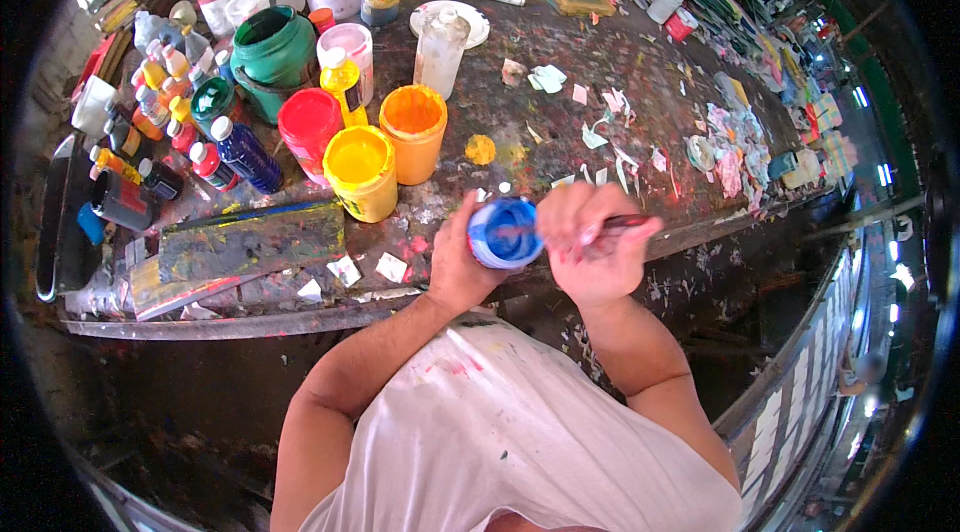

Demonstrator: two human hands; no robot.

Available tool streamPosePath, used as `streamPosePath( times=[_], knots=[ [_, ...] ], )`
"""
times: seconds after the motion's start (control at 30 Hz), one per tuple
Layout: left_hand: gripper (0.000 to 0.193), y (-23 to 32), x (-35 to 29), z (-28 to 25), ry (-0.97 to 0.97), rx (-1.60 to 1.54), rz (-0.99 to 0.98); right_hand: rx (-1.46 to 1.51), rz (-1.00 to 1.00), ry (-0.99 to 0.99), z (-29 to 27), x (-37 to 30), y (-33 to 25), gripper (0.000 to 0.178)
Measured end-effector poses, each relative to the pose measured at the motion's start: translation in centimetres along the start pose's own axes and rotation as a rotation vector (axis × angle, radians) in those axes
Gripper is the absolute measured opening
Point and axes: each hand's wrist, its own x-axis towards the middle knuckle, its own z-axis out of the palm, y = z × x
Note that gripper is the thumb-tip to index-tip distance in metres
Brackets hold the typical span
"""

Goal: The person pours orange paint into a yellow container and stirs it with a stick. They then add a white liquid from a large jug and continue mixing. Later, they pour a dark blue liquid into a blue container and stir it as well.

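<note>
My left hand (463,262) is wrapped round the side of a white tub of blue paint (507,234), tilted toward me by the table's near edge. In my right hand (597,237) is a thin dark reddish stick (626,221); its far end reaches over the tub's mouth into the blue paint. The right fingers are closed on it and slightly blurred, and the stick's exact kind is unclear. Left of the tub stand a yellow paint tub (360,172), an orange paint tub (413,132) and a red paint tub (309,130), all without lids.
Several paint bottles (246,154) crowd the table's left side around a large green pot (272,57). A dark flat board (250,244) lies near the front edge. Paper scraps (547,79) and crumpled rags (732,157) litter the stained table (640,62). A clear bottle (441,54) stands farther back.
</note>
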Motion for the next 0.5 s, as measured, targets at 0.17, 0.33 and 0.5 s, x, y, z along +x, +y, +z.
streamPosePath(
  times=[0.17, 0.33, 0.5],
  knots=[
    [0.122, 0.0, 0.6, -0.4, 0.077, 0.157, 0.004, -0.076, -0.056, 0.196, -1.0, 0.8, 2.3, 0.068],
    [0.128, 0.1, 1.1, -1.6, -0.049, 0.067, -0.106, 0.044, 0.079, -0.085, 0.9, 2.7, 3.0, 0.069],
    [0.128, 0.2, 1.2, -2.2, -0.067, 0.133, -0.097, 0.018, -0.043, 0.234, -0.4, 4.1, 2.8, 0.069]
  ],
)
